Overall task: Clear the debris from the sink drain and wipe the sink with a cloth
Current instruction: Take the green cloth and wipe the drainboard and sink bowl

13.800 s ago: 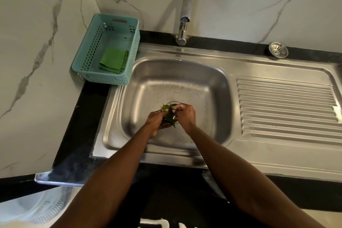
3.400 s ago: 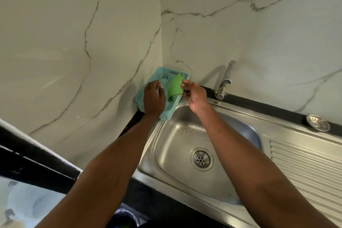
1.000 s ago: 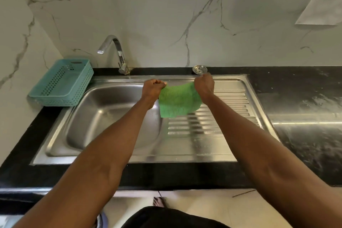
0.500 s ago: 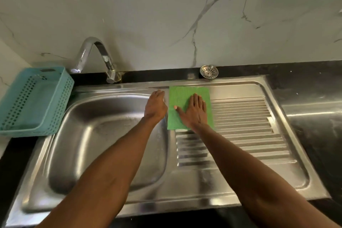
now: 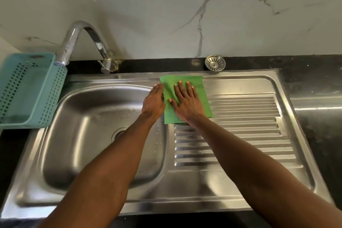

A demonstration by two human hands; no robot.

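Partly hidden drain (image 5: 118, 132), forearm (image 5: 129, 144) across

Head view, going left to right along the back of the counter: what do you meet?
Teal basket → tap → left hand → green cloth with the right hand flat on it → loose drain strainer → ribbed drainboard.

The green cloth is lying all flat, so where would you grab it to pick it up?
Pinch the green cloth at its far right corner, coming from the right. It lies flat on the steel, the right hand covers its middle, and that corner is bare.
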